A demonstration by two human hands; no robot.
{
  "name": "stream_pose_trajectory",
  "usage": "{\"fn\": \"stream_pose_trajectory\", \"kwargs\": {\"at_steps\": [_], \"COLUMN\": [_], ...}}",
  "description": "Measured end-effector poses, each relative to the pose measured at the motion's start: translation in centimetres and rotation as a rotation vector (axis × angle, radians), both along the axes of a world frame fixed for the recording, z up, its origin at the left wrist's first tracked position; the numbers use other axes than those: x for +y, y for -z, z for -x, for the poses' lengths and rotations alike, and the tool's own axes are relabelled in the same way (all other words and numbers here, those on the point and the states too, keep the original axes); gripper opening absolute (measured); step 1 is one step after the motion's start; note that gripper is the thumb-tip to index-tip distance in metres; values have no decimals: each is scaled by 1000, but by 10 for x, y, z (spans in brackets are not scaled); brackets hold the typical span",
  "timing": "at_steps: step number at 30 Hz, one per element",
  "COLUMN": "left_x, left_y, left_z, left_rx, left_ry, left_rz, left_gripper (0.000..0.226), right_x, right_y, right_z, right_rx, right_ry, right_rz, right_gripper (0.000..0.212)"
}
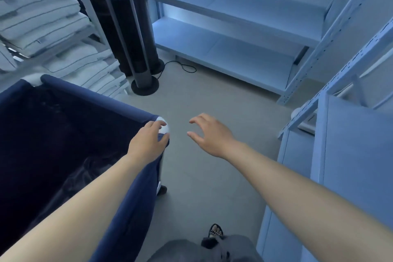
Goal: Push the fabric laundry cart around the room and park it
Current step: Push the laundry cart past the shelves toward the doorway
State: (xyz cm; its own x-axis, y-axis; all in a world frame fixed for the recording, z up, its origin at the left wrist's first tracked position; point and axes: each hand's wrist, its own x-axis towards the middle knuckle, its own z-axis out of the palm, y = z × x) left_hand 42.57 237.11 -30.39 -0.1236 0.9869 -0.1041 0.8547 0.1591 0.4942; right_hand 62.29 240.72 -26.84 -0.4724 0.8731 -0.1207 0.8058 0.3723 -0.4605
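Note:
The dark blue fabric laundry cart (102, 100) fills the lower left of the head view, its deep inside dark and apparently empty. White plastic joints show at its rim corners. My left hand (148, 142) is wrapped over the cart's near right corner, fingers curled around the white joint. My right hand (209, 134) hovers in the air just right of that corner, fingers spread and holding nothing, not touching the cart. One cart wheel (162, 189) shows below the corner.
Stacked white pillows (42, 17) fill a rack at the left. Two dark tower fans (131, 34) stand ahead on round bases, a cable (185, 68) trailing on the grey floor. White metal shelving (234, 27) runs along the back; a white cabinet (340, 166) stands at right.

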Motion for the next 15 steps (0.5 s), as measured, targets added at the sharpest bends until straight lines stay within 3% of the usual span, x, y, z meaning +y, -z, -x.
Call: {"fn": "stream_pose_trajectory", "kwargs": {"at_steps": [15], "left_x": [148], "left_y": [13], "left_z": [20], "left_rx": [52], "left_ry": [-215], "left_rz": [15], "left_gripper": [37], "right_x": [189], "right_y": [8], "right_z": [28], "right_rx": [52], "right_ry": [-239], "right_rz": [28], "right_gripper": [40]}}
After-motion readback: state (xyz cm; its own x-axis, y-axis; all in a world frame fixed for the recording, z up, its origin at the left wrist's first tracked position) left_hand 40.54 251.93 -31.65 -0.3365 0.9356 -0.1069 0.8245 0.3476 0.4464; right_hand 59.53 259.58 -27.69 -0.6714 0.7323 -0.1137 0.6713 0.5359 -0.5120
